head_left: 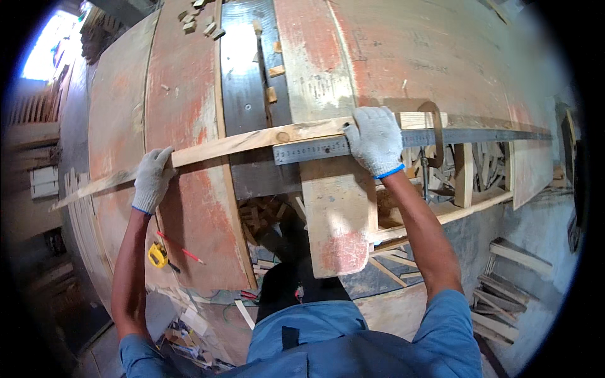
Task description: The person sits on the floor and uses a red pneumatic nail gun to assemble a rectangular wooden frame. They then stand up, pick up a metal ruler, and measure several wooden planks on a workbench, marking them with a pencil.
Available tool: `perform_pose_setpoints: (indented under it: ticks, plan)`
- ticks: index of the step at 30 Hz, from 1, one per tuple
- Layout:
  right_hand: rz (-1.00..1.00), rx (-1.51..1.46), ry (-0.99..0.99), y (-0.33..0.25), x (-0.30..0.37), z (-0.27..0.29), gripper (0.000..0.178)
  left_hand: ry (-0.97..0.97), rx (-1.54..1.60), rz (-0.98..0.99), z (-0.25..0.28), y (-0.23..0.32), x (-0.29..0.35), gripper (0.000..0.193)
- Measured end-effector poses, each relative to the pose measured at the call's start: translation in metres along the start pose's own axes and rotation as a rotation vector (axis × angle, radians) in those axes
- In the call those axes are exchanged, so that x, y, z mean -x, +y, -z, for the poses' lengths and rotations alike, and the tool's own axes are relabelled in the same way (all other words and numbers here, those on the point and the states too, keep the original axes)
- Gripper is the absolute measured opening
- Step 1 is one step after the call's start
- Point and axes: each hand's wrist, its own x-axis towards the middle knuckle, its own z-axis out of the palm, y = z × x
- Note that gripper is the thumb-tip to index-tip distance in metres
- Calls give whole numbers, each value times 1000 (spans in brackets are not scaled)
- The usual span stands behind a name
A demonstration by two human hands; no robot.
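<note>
A long, narrow wooden strip [252, 140] runs across the workbench from the left to the middle. My left hand [153, 181], in a white knit glove, is closed around it left of centre. Farther right, my right hand [377, 142], gloved the same way, grips the strip near its right end and covers part of a metal ruler [312, 150]. The ruler lies along the strip's near side and stretches far to the right. Just past my right hand stands a rusty clamp [438, 135], at the ruler and a pale wood piece.
Worn reddish boards [189, 208] make up the bench top, with gaps between them. A yellow tape measure [158, 255] and a red pencil [181, 247] lie near my left forearm. Small wood blocks [190, 25] sit at the far side. Timber offcuts [504, 296] are stacked at lower right.
</note>
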Motion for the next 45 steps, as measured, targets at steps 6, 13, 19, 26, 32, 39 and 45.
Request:
perform_pose_setpoints:
  ticks: [6, 13, 19, 26, 32, 39, 45]
  plan:
    - [-14, -33, -8, 1, 4, -5, 29, 6, -14, 43, -3, 5, 8, 60]
    - [65, -8, 185, 3, 9, -14, 28, 83, -22, 43, -13, 4, 6, 57]
    - [10, 2, 27, 5, 5, -10, 23, 15, 19, 82, -13, -1, 6, 61]
    - [52, -32, 101, 17, -28, -27, 19, 10, -30, 80, -8, -19, -32, 57]
    - [53, -9, 89, 35, -69, -46, 21, 16, -6, 46, -7, -33, -77, 51]
    - [-49, 46, -27, 41, -117, -54, 32, 28, 11, 109, 13, -31, -111, 48]
    - [-152, 41, -161, 35, -114, -42, 42, 98, 62, 6, 31, -31, -36, 59]
